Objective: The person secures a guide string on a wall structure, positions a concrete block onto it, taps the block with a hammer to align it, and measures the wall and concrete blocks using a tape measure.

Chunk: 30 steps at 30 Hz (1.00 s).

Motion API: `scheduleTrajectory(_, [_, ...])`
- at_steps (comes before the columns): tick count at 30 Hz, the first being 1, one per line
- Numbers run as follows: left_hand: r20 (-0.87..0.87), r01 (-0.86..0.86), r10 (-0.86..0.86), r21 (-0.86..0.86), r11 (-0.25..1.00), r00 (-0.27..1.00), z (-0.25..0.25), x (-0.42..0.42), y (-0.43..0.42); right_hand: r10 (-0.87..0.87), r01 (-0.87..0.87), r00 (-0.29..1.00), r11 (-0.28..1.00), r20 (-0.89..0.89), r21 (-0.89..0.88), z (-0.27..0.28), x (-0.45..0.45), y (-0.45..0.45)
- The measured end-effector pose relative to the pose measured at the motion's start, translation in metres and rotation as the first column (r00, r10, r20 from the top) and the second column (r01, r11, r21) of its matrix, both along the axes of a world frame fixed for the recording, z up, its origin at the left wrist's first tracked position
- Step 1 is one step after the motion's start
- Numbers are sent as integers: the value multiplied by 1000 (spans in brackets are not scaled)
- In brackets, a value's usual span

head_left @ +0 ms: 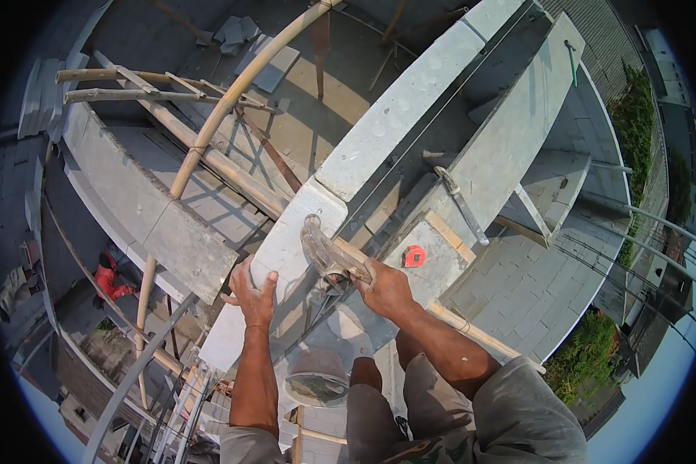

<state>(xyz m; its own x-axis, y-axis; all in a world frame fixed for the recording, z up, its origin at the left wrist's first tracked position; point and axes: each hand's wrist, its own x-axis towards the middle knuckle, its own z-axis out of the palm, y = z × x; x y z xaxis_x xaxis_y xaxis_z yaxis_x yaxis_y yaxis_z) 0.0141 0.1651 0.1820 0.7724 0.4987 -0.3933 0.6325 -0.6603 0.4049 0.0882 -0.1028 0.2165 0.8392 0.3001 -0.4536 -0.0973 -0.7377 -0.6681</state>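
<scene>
My left hand (254,298) grips the near left edge of a white lightweight concrete block (294,240), its fingers over the side and the thumb on top. The block lies in a row along the wall top, end to end with a longer white block (402,116). My right hand (383,290) is closed round the handle of a mortar-caked hammer-like tool (317,246); its rounded head is over the right edge of the block. Its exact kind is hard to make out. A taut string line (417,139) runs along the row's right side.
On the board at right lie a red tape measure (414,256) and a handsaw (460,205). A bucket (317,380) stands below my hands. Bamboo poles (240,85) cross at left, over a drop. A person in red (112,277) is far below left.
</scene>
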Motion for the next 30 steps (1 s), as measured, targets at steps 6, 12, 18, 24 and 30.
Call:
scheduleTrajectory(6, [100,44,-43,-1,999,994,-5,2,2,27,-48,995,973,95,226,27,12,12])
scheduleTrajectory(12, [159,85,-86,13,996,984,-2,4,1,86,-92,993,993,-83,-74,1,19,4])
scheduleTrajectory(18, [213,57,-44,-56,997,976,-5,4,2,37,-37,999,999,-33,17,21,24,1])
scheduleTrajectory(24, [206,-22,39,-83,996,978,-7,-1,-1,106,-133,989,943,105,305,40,35,3])
scheduleTrajectory(30, [185,-39,51,-69,997,981,-5,2,-3,134,-137,990,985,-36,-102,-8,24,-17])
